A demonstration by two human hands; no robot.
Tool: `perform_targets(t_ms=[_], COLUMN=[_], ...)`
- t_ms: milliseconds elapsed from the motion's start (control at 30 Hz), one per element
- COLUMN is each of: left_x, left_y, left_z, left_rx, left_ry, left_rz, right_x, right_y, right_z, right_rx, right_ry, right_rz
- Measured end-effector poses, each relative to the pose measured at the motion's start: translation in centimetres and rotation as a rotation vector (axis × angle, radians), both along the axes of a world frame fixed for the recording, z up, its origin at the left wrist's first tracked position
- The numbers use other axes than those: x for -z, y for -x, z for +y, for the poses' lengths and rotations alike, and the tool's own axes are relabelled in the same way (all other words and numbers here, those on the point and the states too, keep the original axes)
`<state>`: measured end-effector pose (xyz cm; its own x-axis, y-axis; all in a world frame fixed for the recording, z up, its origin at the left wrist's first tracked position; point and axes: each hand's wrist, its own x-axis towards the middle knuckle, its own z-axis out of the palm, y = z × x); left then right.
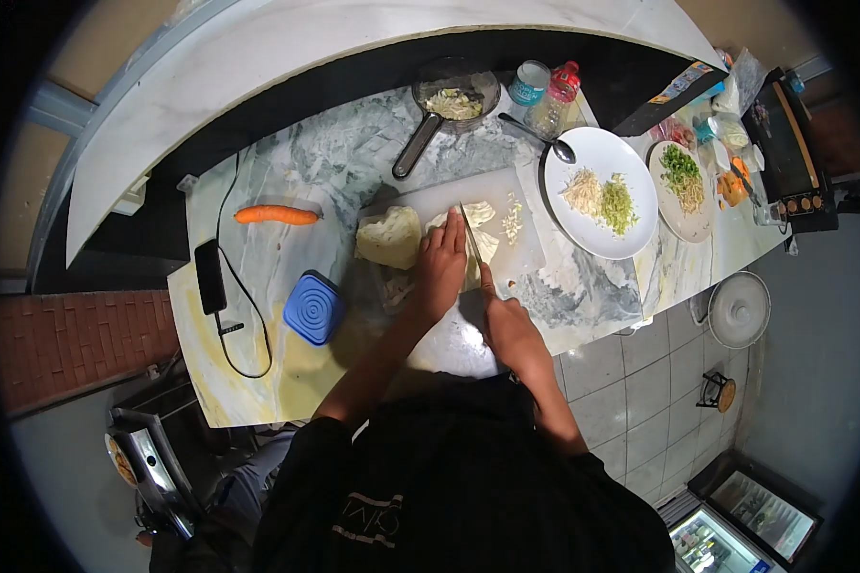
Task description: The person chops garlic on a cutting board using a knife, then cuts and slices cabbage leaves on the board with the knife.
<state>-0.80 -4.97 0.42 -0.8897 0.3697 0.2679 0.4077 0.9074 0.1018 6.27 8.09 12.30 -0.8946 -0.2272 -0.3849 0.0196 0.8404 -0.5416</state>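
Observation:
My right hand is closed around the handle of a knife, its blade pointing away from me. Fingers together, my left hand presses pale cabbage leaves onto a white cutting board, right beside the blade. Part of the leaves is hidden under that hand. A larger cabbage piece lies on the board to the left. Small chopped bits are scattered to the right of the knife.
A white plate and a smaller plate hold chopped vegetables at right. A small pan, a spoon and a bottle stand behind. At left are a carrot, a blue lid and a cabled phone.

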Motion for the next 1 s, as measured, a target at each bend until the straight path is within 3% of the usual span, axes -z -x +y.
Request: perform_targets(t_ms=[300, 467, 567, 800, 1000], left_x=[0.1, -0.5, -0.5, -0.7, -1.1], left_y=[1.6, 2.7, 2.4, 2.7, 2.5], left_z=[-1.8, -3.5, -3.4, -3.2, -3.4], left_rx=[0.130, 0.354, 0.334, 0.309, 0.299], left_ry=[-0.154, -0.391, -0.416, -0.318, -0.072], left_rz=[-0.027, -0.218, -0.205, -0.286, -0.153], right_x=[0.8, 0.0, 0.7, 1.5, 1.9], right_y=[-0.8, -0.9, -1.0, -1.1, -1.0], right_z=[-0.2, -0.4, -0.1, 0.1, 0.0], right_rx=[0.006, 0.040, 0.095, 0.096, 0.086], right_ry=[-0.052, -0.036, 0.013, 0.001, 0.004], right_rz=[0.036, -0.043, -0.101, -0.051, -0.027])
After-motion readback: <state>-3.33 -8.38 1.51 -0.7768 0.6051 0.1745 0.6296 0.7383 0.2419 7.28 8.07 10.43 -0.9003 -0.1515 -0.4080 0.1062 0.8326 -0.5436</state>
